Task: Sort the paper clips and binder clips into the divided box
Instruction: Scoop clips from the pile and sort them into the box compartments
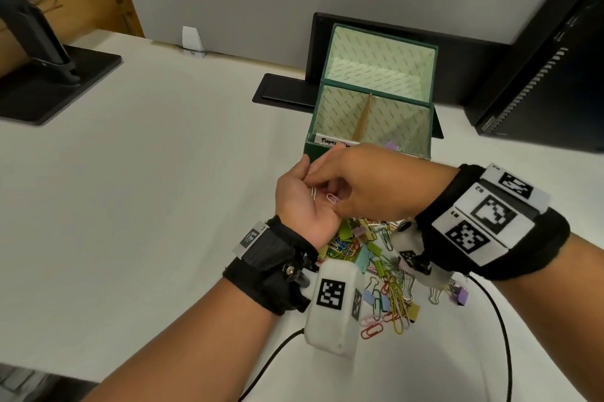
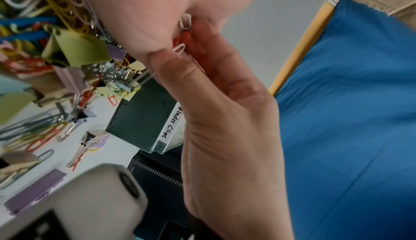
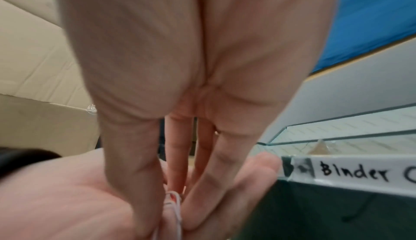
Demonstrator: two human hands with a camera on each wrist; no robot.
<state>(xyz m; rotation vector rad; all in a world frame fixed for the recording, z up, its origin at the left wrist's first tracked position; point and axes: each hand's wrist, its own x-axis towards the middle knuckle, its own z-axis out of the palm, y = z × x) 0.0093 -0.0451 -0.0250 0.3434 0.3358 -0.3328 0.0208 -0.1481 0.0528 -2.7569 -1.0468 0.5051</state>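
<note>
- A few paper clips [image 1: 330, 197] lie in my left hand [image 1: 305, 202], in the middle of the head view; I see a white one, a silver one at its left, and in the left wrist view also a red one [image 2: 183, 38].
- My left hand is cupped with the palm up, and its fingers curl loosely around these clips.
- My right hand [image 1: 376, 184] comes from the right and its fingertips [image 3: 178, 185] reach into the left palm; they touch the clips, but I cannot tell if they really pinch one.
- The pile of coloured paper clips and binder clips [image 1: 376, 267] lies on the white table [image 1: 147, 189], just below my two hands in the head view.
- The green divided box [image 1: 376, 88] stands just above my hands, open, with labels on its near edge: "Paper" at the left, "Binder Clips" [image 2: 171, 124] at the right.
- A purple clip [image 1: 392, 145] shows in the right near compartment.
- A black monitor stand [image 1: 49, 74] is at the upper left.
</note>
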